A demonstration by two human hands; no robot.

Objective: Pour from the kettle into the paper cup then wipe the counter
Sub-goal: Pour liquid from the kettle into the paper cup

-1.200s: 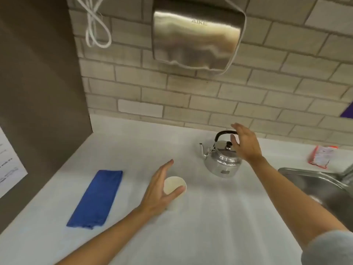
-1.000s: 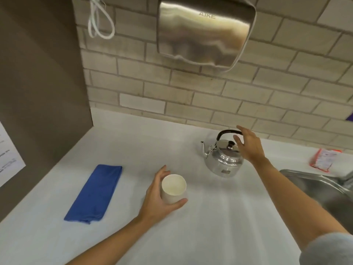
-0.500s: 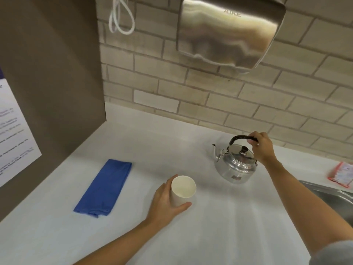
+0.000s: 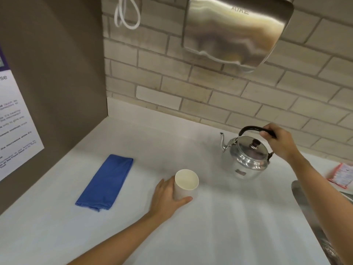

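Note:
A small shiny metal kettle [image 4: 246, 159] with a black arched handle stands on the white counter [image 4: 219, 222], its spout pointing left. My right hand [image 4: 280, 144] is closed around the right part of the handle. An empty white paper cup [image 4: 186, 183] stands upright in the middle of the counter, to the kettle's front left. My left hand [image 4: 166, 197] wraps its side from the left, thumb across the front. A folded blue cloth [image 4: 106, 182] lies flat on the counter left of the cup.
A steel hand dryer [image 4: 236, 31] hangs on the brick wall above the kettle, with a white cord loop [image 4: 127, 14] to its left. A brown side panel with a paper notice [image 4: 15, 121] bounds the left. A sink edge [image 4: 301, 197] and an orange-white packet [image 4: 342, 175] lie at the right.
My right hand went from hovering open beside the kettle to closing around its handle. My left hand closed on the cup's side. The view shifted left.

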